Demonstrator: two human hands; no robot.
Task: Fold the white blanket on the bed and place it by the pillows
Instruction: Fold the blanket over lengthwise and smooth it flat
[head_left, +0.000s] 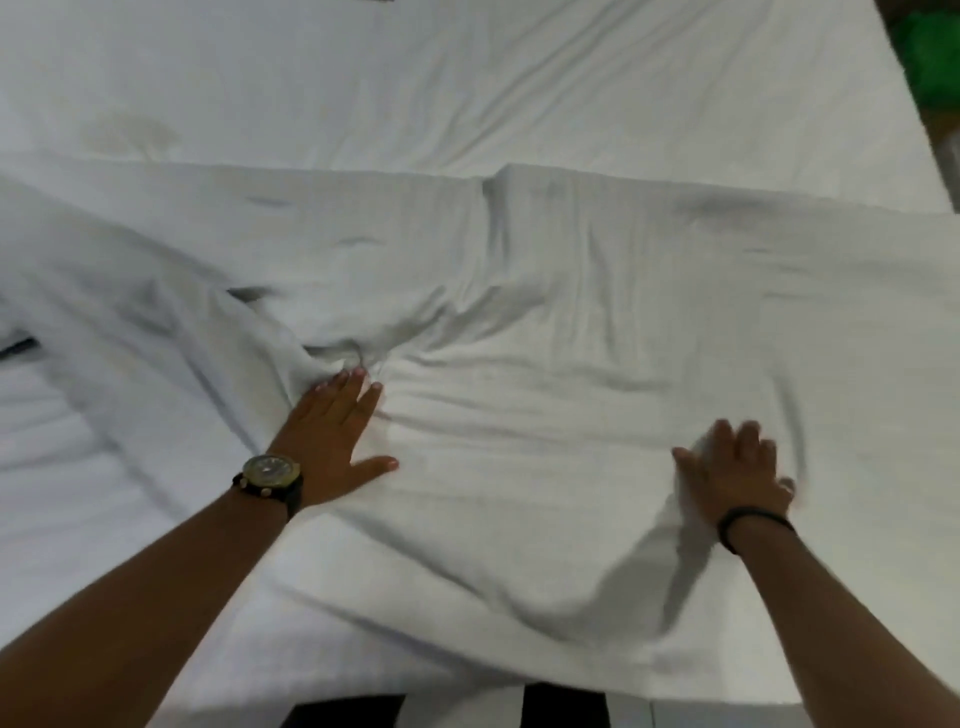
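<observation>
Both grips flat, fingers spread, pressing the white blanket (519, 291).
Left hand (332, 441) sits by a bunched ridge, right hand (737, 473) on smoother cloth; it's rumpled across the bed (363, 78).

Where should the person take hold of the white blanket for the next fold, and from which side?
Probably at the near edge of the white blanket, coming from the person's side. That edge hangs loose over the bed's front, close under the flat left hand and right hand, so fingers could likely slip beneath it.

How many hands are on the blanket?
2. The left hand lies flat near the middle of the blanket; the right hand lies on it further right.
</observation>
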